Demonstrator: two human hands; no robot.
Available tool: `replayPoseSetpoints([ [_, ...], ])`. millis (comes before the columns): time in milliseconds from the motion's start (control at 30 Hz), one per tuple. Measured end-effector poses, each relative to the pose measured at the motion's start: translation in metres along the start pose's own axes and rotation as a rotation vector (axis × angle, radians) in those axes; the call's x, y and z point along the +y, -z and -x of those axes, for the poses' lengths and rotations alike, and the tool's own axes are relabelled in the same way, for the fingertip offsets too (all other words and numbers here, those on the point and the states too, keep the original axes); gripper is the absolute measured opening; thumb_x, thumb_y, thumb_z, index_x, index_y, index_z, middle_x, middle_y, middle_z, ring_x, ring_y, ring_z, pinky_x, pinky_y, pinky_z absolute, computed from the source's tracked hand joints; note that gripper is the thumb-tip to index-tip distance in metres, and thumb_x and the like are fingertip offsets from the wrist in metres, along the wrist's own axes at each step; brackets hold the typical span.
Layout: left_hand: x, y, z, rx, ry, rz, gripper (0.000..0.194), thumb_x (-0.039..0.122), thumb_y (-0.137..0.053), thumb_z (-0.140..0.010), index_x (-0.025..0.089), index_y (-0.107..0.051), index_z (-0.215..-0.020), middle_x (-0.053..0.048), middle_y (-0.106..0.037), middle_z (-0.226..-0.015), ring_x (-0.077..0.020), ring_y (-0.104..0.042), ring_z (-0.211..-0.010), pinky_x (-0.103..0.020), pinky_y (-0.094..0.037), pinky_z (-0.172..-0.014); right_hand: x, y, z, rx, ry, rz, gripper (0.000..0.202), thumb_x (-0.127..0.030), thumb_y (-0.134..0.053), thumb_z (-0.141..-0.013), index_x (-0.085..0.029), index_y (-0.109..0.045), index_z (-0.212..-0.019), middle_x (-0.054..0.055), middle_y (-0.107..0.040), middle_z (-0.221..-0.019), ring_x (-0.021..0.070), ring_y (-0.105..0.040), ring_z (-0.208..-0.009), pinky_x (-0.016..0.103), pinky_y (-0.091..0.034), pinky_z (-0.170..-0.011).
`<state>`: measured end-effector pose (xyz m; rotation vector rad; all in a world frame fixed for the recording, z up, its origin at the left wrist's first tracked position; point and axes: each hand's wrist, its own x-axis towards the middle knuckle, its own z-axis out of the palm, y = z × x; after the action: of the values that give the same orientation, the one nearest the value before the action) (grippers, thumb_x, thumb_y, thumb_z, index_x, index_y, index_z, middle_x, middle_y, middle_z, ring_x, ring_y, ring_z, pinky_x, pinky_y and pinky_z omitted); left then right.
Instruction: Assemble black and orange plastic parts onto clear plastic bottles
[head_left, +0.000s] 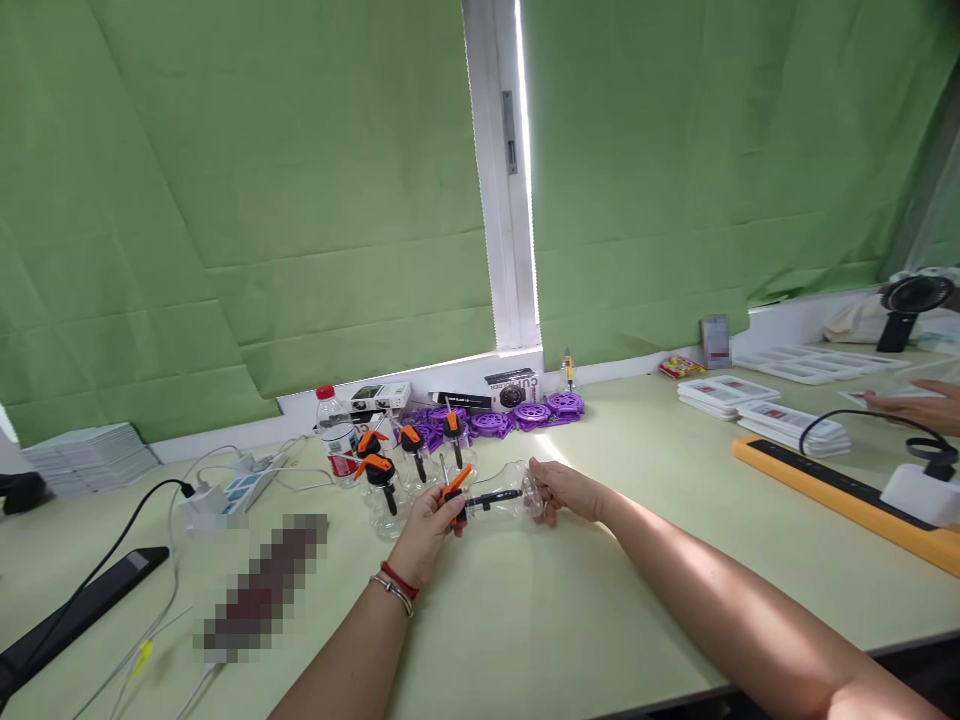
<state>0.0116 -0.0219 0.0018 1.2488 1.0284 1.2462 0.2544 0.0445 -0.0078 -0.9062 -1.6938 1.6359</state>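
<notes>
Between my two hands a clear pump spray bottle point(499, 483) lies on its side, a black tube showing inside it. My left hand point(433, 522) is closed round its black cap with the orange trigger point(457, 482). At the other end, my right hand point(556, 490) grips the bottle's base. Beyond my left hand stand several similar clear spray bottles with black and orange tops point(377, 470). A drink bottle with a red cap point(335, 435) is just behind them.
Purple round plastic parts point(491, 424) lie along the wall by a small box point(512, 392). On the left are cables and a power strip point(251, 487). To the right are stacked white cards point(727, 395), a yellow power strip point(840, 505) and another person's hand point(919, 405).
</notes>
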Motion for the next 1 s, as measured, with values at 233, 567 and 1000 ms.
replayPoseSetpoints([
  [233, -0.002, 0.003, -0.002, 0.045, -0.007, -0.013, 0.035, 0.041, -0.07, -0.068, 0.014, -0.057, -0.086, 0.003, -0.05, -0.07, -0.0086, -0.049, -0.058, -0.024, -0.038, -0.054, -0.005, 0.007, 0.009, -0.087, 0.098, -0.091, 0.064, -0.043, -0.065, -0.076, -0.029, -0.034, -0.131, 0.009, -0.049, -0.118, 0.0181, -0.067, -0.077, 0.031, -0.055, -0.061],
  [567, 0.0, 0.0, 0.001, -0.002, 0.001, -0.004, 0.033, 0.04, -0.07, -0.068, 0.015, -0.058, -0.083, 0.003, -0.048, -0.068, -0.0086, -0.048, -0.058, -0.023, -0.038, -0.054, 0.0, 0.003, 0.002, -0.022, -0.027, 0.068, 0.056, -0.066, -0.04, -0.081, -0.012, -0.053, -0.076, 0.003, -0.055, -0.054, 0.0113, -0.053, -0.04, 0.022, -0.04, -0.036],
  [1000, -0.001, 0.003, -0.001, 0.016, -0.005, -0.001, 0.034, 0.042, -0.071, -0.067, 0.013, -0.06, -0.083, 0.003, -0.049, -0.068, -0.0081, -0.048, -0.056, -0.023, -0.037, -0.053, -0.007, 0.005, 0.011, -0.087, 0.035, -0.06, 0.06, -0.045, -0.064, -0.076, -0.024, -0.04, -0.127, 0.007, -0.062, -0.098, 0.015, -0.066, -0.063, 0.022, -0.048, -0.047],
])
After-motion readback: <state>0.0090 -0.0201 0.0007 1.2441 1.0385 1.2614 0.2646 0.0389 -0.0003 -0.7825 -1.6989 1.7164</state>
